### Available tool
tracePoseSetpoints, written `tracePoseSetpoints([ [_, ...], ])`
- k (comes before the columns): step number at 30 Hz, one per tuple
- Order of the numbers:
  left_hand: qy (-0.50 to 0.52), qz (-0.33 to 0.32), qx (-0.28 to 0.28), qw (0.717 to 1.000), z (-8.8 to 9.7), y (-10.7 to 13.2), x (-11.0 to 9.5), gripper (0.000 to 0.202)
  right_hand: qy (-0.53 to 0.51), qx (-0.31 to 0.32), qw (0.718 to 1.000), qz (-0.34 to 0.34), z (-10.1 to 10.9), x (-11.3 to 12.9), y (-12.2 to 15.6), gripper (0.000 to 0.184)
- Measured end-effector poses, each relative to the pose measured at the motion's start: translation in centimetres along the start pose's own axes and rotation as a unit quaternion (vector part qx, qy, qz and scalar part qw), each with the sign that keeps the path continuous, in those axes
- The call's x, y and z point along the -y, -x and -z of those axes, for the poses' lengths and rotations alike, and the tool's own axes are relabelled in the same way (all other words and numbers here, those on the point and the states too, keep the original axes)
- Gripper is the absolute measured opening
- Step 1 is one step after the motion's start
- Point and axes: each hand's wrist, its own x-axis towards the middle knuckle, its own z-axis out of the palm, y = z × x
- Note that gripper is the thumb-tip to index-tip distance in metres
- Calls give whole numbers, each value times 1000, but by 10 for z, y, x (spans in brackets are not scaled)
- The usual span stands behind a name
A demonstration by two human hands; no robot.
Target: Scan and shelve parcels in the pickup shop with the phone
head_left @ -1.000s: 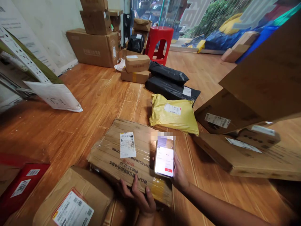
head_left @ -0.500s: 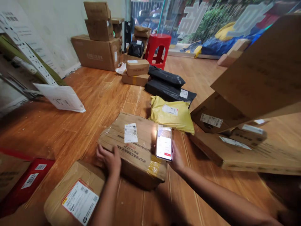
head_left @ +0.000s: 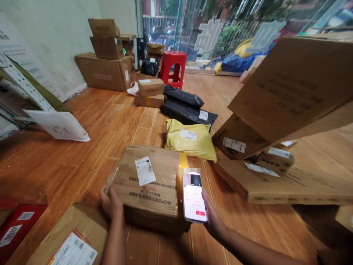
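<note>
A taped cardboard parcel (head_left: 154, 184) with a white shipping label lies on the wooden floor just in front of me. My left hand (head_left: 111, 202) grips its near left corner. My right hand (head_left: 213, 217) holds a lit smartphone (head_left: 193, 197) upright beside the parcel's right edge, screen facing me. Behind the parcel rests a yellow mailer bag (head_left: 190, 140).
A labelled box (head_left: 68, 243) and a red parcel (head_left: 16, 228) sit at the lower left. Large flat cartons (head_left: 289, 180) fill the right side. Black mailer bags (head_left: 187, 110), small boxes (head_left: 150, 88), a red stool (head_left: 172, 66) and stacked cartons (head_left: 104, 70) stand farther back.
The parcel has been turned and set flat. My left hand slid from its near edge to its left corner. The phone has dropped lower, beside the parcel's right edge.
</note>
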Motion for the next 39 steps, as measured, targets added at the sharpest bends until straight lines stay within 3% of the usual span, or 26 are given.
tracePoseSetpoints([
  [4, -21, -61, -65, 996, -8, 93, 12, 82, 38, -90, 991, 92, 20, -9, -1, 71],
  [7, -31, -124, -89, 988, -25, 143, 7, 68, 58, -148, 975, 157, 21, -15, -5, 60],
  [9, -28, -160, -120, 979, -35, 155, 0, 53, 62, -177, 965, 181, 14, -19, -8, 51],
  [14, -29, -197, -129, 971, -55, 143, -10, 45, 32, -210, 959, 187, -7, -16, -29, 44],
  [17, -41, -193, -125, 972, -79, 129, -18, 44, 30, -245, 942, 227, -16, -5, -55, 45],
  [21, -47, -180, -87, 979, -119, 101, -40, 41, 35, -259, 924, 279, -34, 8, -95, 47],
  [24, -51, -175, -40, 982, -130, 73, -57, 39, 29, -235, 928, 287, -49, 10, -110, 50],
  [26, -51, -160, 4, 986, -121, 60, -59, 40, 18, -209, 937, 280, -55, 10, -109, 50],
  [28, -38, -148, 53, 987, -101, 56, -51, 48, 2, -176, 949, 262, -54, 10, -101, 50],
  [31, -6, -165, 101, 981, -57, 71, -22, 63, -20, -107, 970, 216, -44, 5, -77, 51],
  [33, 53, -151, 172, 972, -26, 89, 1, 65, -21, -46, 986, 161, -40, -6, -54, 50],
  [35, 163, -49, 320, 932, 3, 106, 18, 70, -9, 23, 995, 92, -42, -24, -27, 53],
  [37, 265, 99, 454, 845, 25, 120, 26, 79, 8, 82, 996, 31, -49, -46, -5, 58],
  [39, 295, 213, 496, 788, 39, 130, 26, 90, 22, 122, 992, -16, -54, -63, 9, 64],
])
